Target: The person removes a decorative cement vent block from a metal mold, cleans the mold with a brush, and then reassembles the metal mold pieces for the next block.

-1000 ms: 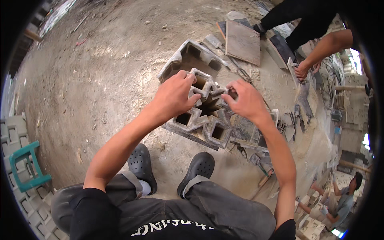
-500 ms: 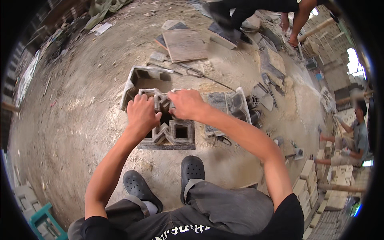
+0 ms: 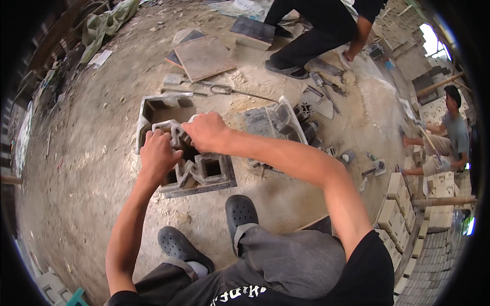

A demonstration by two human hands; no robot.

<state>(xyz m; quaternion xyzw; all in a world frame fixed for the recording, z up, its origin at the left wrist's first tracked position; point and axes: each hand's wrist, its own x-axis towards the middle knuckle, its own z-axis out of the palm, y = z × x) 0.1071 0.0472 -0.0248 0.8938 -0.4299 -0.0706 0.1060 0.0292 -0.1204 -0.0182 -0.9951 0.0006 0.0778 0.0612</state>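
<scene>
Left hand (image 3: 160, 154) is half curled, fingers bent over the left edge of the grey hollow pieces (image 3: 213, 179), thumb spread right; right hand (image 3: 206, 132) is partly closed at their far side, and I can't tell from here whether either grips. The pieces stand on one dark plate (image 3: 204, 190), just beyond two shoes (image 3: 241, 213). One grey frame (image 3: 144, 127) sits behind, another (image 3: 287, 120) rightward. Farther off lies one brown board (image 3: 206, 58); two other people (image 3: 456, 132) are to the right.
</scene>
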